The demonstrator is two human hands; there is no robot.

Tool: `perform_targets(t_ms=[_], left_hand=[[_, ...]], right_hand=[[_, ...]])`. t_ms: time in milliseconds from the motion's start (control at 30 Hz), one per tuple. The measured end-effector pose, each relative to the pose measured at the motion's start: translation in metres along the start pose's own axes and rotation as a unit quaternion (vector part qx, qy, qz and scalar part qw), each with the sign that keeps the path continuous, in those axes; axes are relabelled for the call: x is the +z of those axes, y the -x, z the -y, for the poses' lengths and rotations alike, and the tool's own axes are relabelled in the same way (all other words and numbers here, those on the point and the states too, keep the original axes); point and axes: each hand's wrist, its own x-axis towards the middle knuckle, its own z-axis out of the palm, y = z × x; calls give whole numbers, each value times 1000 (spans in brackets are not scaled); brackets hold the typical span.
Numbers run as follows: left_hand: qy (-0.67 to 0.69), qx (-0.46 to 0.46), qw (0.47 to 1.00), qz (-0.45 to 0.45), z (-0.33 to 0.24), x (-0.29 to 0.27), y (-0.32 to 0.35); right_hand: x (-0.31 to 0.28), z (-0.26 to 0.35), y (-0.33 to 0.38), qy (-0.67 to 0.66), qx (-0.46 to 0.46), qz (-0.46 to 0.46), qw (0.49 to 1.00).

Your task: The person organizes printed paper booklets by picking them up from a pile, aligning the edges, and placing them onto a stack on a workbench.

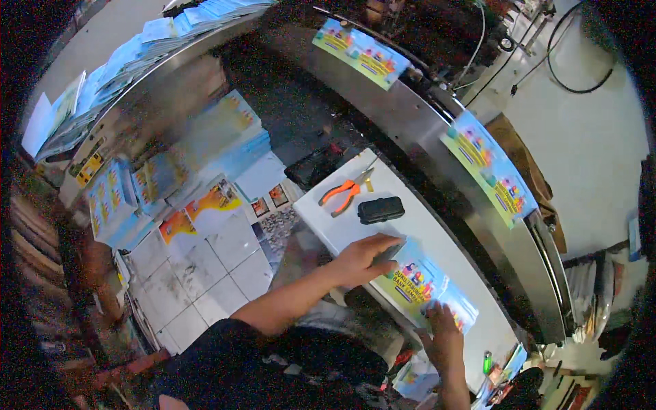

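Note:
A blue and yellow printed booklet (410, 279) lies on the long white worktop, its right end glossy and lifted or curled. At its left end is my left hand (369, 260), fingers curled over a small dark grey object (389, 253) whose kind I cannot make out. My right hand (442, 330) holds the booklet's near right edge, fingers on top and thumb at the side. Beyond my left hand lie a black oblong case (381, 210) and orange-handled pliers (342, 195).
A metal machine rail (410, 116) runs along the worktop's far side, carrying printed sheets (488, 167). Stacks of printed sheets (113, 201) stand on the tiled floor (205, 273) at left. A green lighter (487, 362) sits near the worktop's right end.

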Motion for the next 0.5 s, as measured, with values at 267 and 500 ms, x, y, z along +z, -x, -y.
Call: perform_targets(t_ms=[267, 500], left_hand=[[2, -6, 1000, 1, -2, -1, 0], [-7, -9, 1000, 13, -2, -1, -1]], right_hand=[[15, 0, 5, -61, 36, -36, 997], [12, -13, -1, -43, 32, -45, 998]])
